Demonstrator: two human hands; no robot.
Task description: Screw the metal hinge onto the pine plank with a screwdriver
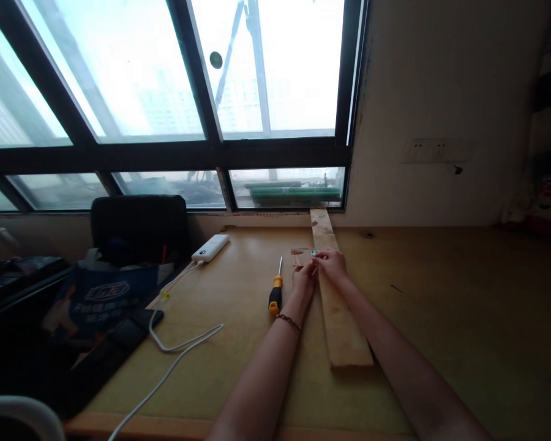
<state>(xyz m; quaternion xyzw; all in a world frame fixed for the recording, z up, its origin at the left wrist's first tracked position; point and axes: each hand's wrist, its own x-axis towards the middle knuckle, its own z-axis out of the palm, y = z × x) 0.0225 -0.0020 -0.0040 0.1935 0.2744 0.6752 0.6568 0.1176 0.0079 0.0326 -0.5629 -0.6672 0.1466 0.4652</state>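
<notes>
Both hands meet over a long pale wooden plank (344, 324) that runs from the window side toward me. My right hand (333, 266) has its fingertips pinched at a small shiny metal-looking piece (313, 252), too small to name. Close against it, my left hand (304, 278) is closed, its fingertips almost touching the right ones; what they grip is hidden. A short, rough-edged wooden piece (299, 258) lies across the plank's left side, just beyond the left fingers. Left of my hands, a screwdriver (275, 296) with a yellow and black handle lies with its tip pointing away.
A white power bank (210, 248) with a white cable (183, 349) lies on the left of the table (239, 373). Beyond that edge stand a black chair (138, 226) and a blue bag (105, 294). A thin dark bit (397, 288) lies at right. Windows and a wall border the back.
</notes>
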